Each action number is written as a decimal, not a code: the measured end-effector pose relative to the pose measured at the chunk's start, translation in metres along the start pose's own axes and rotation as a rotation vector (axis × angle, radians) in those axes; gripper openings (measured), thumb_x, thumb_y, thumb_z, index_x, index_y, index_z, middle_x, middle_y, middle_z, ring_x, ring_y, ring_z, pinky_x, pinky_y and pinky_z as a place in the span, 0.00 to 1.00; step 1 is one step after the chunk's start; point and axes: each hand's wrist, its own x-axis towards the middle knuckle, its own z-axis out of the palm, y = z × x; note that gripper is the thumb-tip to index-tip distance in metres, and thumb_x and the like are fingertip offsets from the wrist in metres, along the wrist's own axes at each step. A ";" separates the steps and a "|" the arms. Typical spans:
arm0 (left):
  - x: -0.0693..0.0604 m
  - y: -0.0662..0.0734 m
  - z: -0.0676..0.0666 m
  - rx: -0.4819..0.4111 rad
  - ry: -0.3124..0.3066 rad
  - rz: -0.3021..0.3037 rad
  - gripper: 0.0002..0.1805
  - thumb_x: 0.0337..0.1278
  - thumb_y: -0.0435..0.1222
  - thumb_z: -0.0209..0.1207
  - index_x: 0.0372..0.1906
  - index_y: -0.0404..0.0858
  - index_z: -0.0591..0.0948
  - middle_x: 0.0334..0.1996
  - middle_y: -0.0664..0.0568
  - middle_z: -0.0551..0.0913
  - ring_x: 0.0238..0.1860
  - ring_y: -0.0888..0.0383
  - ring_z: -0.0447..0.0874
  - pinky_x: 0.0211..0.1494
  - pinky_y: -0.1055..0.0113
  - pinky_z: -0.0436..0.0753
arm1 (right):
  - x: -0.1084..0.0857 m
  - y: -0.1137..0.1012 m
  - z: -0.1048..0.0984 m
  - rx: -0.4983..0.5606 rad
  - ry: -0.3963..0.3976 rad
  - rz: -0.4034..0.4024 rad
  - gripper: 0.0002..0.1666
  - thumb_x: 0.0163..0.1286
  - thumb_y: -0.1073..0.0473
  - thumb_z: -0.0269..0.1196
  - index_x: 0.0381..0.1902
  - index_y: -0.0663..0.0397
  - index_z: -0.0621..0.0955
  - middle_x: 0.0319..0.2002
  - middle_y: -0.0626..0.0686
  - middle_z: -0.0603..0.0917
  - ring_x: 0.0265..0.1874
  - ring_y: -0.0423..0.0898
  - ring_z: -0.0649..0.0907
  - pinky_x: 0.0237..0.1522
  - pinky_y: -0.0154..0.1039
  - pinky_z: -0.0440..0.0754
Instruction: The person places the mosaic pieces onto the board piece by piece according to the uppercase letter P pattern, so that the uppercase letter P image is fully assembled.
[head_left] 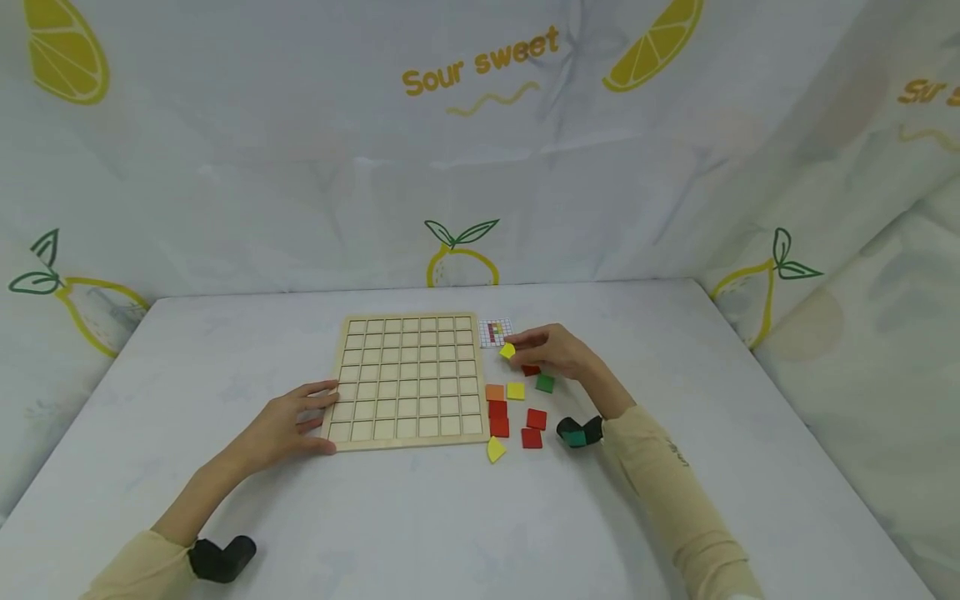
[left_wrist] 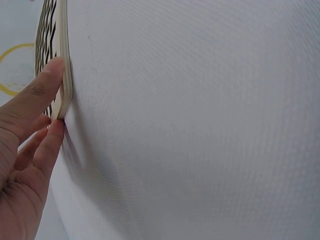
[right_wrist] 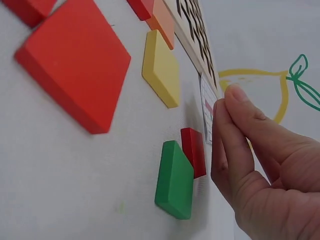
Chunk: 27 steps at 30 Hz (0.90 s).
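Observation:
My left hand (head_left: 288,425) holds the wooden grid board (head_left: 408,379) at its near left corner; in the left wrist view the thumb and fingers of this hand (left_wrist: 32,135) touch the board's edge (left_wrist: 66,75). Between the thumb and fingers of my right hand (head_left: 555,348) is a yellow piece (head_left: 507,351), off the board's right side near a small printed card (head_left: 495,332). From the right wrist, the same hand (right_wrist: 265,155) shows its fingertips together, the piece hidden. Below it lie a green piece (right_wrist: 175,180) and a dark red one (right_wrist: 194,152).
Right of the board lie an orange square (head_left: 495,392), a yellow square (head_left: 516,391), several red squares (head_left: 532,438) and a yellow rounded piece (head_left: 496,450). Black wrist devices (head_left: 222,559) are on both forearms. A lemon-print cloth (head_left: 300,167) hangs behind the table.

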 end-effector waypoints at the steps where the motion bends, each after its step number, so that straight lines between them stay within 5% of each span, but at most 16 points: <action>1: 0.000 0.000 0.000 -0.004 0.000 0.003 0.40 0.39 0.31 0.74 0.60 0.18 0.70 0.67 0.31 0.60 0.63 0.34 0.66 0.56 0.62 0.82 | 0.000 -0.001 0.000 0.002 0.001 0.004 0.25 0.63 0.65 0.67 0.59 0.61 0.78 0.51 0.59 0.79 0.44 0.49 0.76 0.42 0.28 0.84; 18: 0.000 0.000 -0.002 -0.033 -0.013 -0.012 0.40 0.39 0.31 0.73 0.59 0.17 0.70 0.68 0.31 0.59 0.64 0.34 0.65 0.57 0.62 0.81 | 0.018 -0.010 0.006 0.086 -0.002 0.043 0.26 0.64 0.66 0.65 0.60 0.58 0.77 0.55 0.58 0.78 0.45 0.47 0.77 0.50 0.33 0.85; 27: 0.001 0.001 -0.001 -0.003 -0.009 -0.005 0.39 0.39 0.30 0.73 0.59 0.17 0.70 0.67 0.31 0.60 0.63 0.33 0.66 0.56 0.62 0.82 | 0.026 -0.012 0.012 0.143 -0.054 0.010 0.25 0.64 0.68 0.64 0.60 0.61 0.77 0.59 0.58 0.77 0.43 0.43 0.79 0.43 0.28 0.85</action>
